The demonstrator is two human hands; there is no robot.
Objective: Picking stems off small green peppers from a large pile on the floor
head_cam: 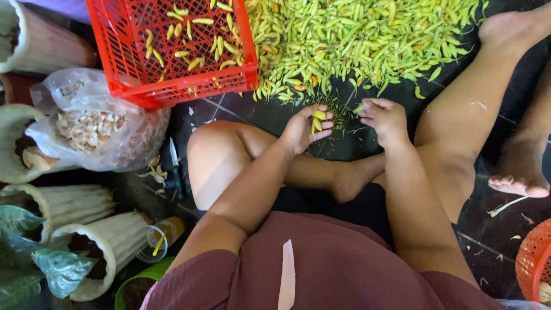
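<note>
Holding perhaps three yellow chillies [317, 119] mid-frame, the left hand [304, 129] has a closed grip; the right hand [383, 119] pinches one green chilli [359, 109].

Soft even daylight, sharp focus

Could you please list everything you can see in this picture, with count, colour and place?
Chilli pile: one heap, yellow-green, floor at top.
Crate: one, red, top left, some chillies inside.
Plastic bag: one, clear, pale scraps inside, left.
Knife: one, floor beside the knee.
Ribbed pots: several, cream, left edge.
Cup: one, clear, yellow straw, bottom left.
Basket: one, orange, bottom right.
Foot: another person's, right.
Left hand: holds a few chillies.
Right hand: pinches one chilli.
</note>
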